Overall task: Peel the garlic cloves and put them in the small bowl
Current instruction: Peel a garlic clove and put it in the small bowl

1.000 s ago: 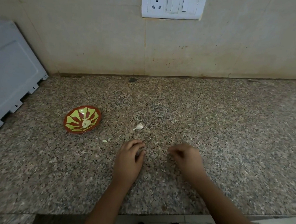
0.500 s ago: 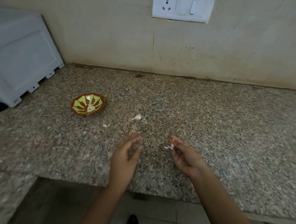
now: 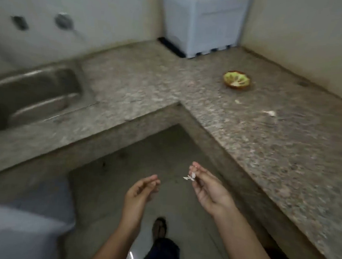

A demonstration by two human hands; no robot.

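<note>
The small bowl [image 3: 236, 80], red-brown with a yellow-green pattern, sits on the granite counter [image 3: 276, 148] at the right and holds a pale peeled clove. A garlic clove [image 3: 271, 113] and a smaller pale scrap [image 3: 237, 101] lie on the counter nearer to me. My right hand [image 3: 208, 187] is off the counter, over the floor, and pinches white garlic peels [image 3: 190, 176] at its fingertips. My left hand [image 3: 140, 194] hangs beside it, palm turned inward, fingers loosely bent, holding nothing that I can see.
A steel sink [image 3: 28, 97] is set in the counter's left wing. A pale grey appliance [image 3: 202, 22] stands in the corner. A grey bin-like object [image 3: 17, 232] is at the lower left. My foot [image 3: 159, 227] stands on the floor.
The view has swung left, away from the counter. Both hands left the counter and now hover over the floor; my right hand still pinches the peels.
</note>
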